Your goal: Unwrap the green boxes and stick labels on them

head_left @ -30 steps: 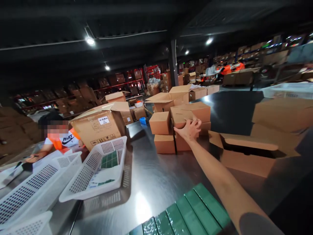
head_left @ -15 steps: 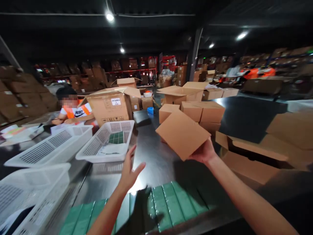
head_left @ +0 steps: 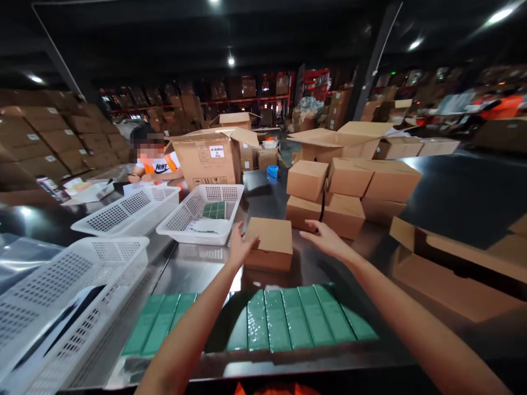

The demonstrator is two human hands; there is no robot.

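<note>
A closed brown cardboard box point(head_left: 269, 241) sits on the metal table in front of me. My left hand point(head_left: 241, 247) is at the box's left side, its thumb across the edge; whether it presses on the box I cannot tell. To the right of the box, my right hand point(head_left: 323, 240) hangs apart from it with fingers stretched and nothing held. Closer to me lies a row of shiny green wrapped packs point(head_left: 280, 318), partly hidden by my left forearm.
Stacked closed boxes point(head_left: 348, 184) stand beyond my right hand. An open carton point(head_left: 440, 285) is at the right. White perforated baskets point(head_left: 197, 236) line the left, one holding green packs. Behind a large carton point(head_left: 209, 159), a person in an orange vest point(head_left: 158, 164) sits at the table.
The box has gone from tilted in my right hand to resting flat on the table. My right hand has let go, and my left hand has come to the box's side. The view has shifted.
</note>
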